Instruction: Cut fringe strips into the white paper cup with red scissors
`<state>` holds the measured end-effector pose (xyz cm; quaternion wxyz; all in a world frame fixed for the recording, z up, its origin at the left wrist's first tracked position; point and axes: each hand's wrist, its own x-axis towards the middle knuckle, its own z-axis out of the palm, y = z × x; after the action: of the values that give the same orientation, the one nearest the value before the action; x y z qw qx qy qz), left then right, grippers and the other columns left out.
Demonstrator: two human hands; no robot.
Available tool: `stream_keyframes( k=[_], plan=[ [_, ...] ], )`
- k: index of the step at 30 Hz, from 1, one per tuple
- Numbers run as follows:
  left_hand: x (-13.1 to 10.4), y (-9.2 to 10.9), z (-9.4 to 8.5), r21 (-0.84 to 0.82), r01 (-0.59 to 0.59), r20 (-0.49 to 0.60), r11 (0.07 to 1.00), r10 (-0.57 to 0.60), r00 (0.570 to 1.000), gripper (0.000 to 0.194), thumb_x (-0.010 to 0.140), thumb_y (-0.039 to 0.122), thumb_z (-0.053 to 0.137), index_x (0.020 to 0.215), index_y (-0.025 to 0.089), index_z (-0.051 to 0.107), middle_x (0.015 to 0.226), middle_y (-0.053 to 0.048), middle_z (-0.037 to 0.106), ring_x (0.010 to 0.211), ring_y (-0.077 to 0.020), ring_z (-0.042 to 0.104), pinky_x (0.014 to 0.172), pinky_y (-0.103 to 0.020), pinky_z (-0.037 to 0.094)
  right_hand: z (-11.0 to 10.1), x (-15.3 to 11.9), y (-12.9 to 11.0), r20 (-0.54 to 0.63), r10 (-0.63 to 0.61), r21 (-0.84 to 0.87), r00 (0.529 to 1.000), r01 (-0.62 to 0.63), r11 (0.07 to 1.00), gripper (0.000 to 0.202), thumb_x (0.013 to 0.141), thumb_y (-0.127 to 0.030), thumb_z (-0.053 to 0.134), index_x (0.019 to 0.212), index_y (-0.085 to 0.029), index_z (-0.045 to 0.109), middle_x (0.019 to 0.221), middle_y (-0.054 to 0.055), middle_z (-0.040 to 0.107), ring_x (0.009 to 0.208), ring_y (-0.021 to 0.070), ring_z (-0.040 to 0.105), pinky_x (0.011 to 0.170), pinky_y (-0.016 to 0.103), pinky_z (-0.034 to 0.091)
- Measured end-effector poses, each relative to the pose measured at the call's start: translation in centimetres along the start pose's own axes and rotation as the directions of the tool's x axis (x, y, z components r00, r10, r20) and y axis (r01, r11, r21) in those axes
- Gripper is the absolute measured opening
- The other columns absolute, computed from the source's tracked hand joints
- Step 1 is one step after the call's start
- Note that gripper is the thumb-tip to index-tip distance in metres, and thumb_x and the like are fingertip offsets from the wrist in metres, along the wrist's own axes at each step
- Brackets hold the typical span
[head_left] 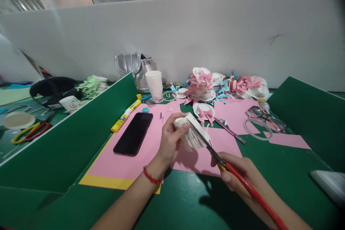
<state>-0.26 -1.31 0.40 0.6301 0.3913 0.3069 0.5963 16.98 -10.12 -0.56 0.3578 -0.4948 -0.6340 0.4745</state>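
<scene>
One slit paper cup (194, 137) is held, partly covered, by left fingers (183, 129); right fingers (226, 178) grip scissors (211, 150), hiding most of the yellow handle (221, 168).

Craft things spread over a counter (185, 201) between a left divider (102, 115) and a right divider (309, 125).
On the left, a phone (133, 133) lies on a paper sheet (107, 167), with a glue stick (125, 116) to its left, beside the left divider; behind them a cup stack (154, 86) stands in front of a bag (132, 66), toward its right side. Right of the stack, paper crafts (202, 91) are heaped at the back, a pen (230, 130) before them. Farther right lie a ring (257, 129) and eyeglasses (277, 124), a small bottle (263, 105) behind them. Beyond the left divider lie a single cup (70, 104) and, nearer the front, spare scissors (35, 132).
</scene>
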Motion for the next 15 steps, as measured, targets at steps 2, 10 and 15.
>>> stream_keyframes(
  k=[2, 10, 15],
  plan=[
    [0.0, 0.0, 0.1, -0.002, -0.004, 0.003, 1.0, 0.004, 1.0, 0.028, 0.06, 0.031, 0.083, 0.083, 0.022, 0.07, 0.072, 0.002, 0.058, 0.065, -0.0106, 0.053, 0.059, -0.022, 0.043, 0.0, 0.0, -0.1, 0.002, 0.004, 0.006, 1.0, -0.004, 1.0, 0.061, 0.082, -0.077, 0.044, 0.085, -0.017, 0.057, 0.05, -0.009, 0.028, 0.047, 0.0114, 0.022, 0.046, 0.027, 0.016],
    [-0.1, 0.0, 0.0, -0.017, 0.006, 0.018, 1.0, -0.006, 1.0, 0.029, 0.06, 0.031, 0.083, 0.084, 0.023, 0.069, 0.072, 0.003, 0.059, 0.066, -0.0103, 0.053, 0.06, -0.021, 0.043, 0.2, -0.1, -1.1, -0.016, 0.013, 0.02, 1.0, -0.012, 1.0, 0.06, 0.081, -0.077, 0.046, 0.078, -0.018, 0.053, 0.052, -0.009, 0.026, 0.049, 0.0109, 0.021, 0.046, 0.026, 0.015],
    [0.0, -0.1, -0.1, -0.017, 0.01, 0.025, 1.0, -0.01, 1.0, 0.031, 0.06, 0.032, 0.083, 0.085, 0.023, 0.069, 0.073, 0.003, 0.06, 0.066, -0.0101, 0.053, 0.06, -0.022, 0.043, 0.4, 0.0, -1.4, -0.026, 0.025, 0.023, 0.999, -0.025, 0.999, 0.06, 0.08, -0.078, 0.046, 0.074, -0.019, 0.05, 0.053, -0.009, 0.025, 0.049, 0.0103, 0.02, 0.046, 0.025, 0.014]
  ],
)
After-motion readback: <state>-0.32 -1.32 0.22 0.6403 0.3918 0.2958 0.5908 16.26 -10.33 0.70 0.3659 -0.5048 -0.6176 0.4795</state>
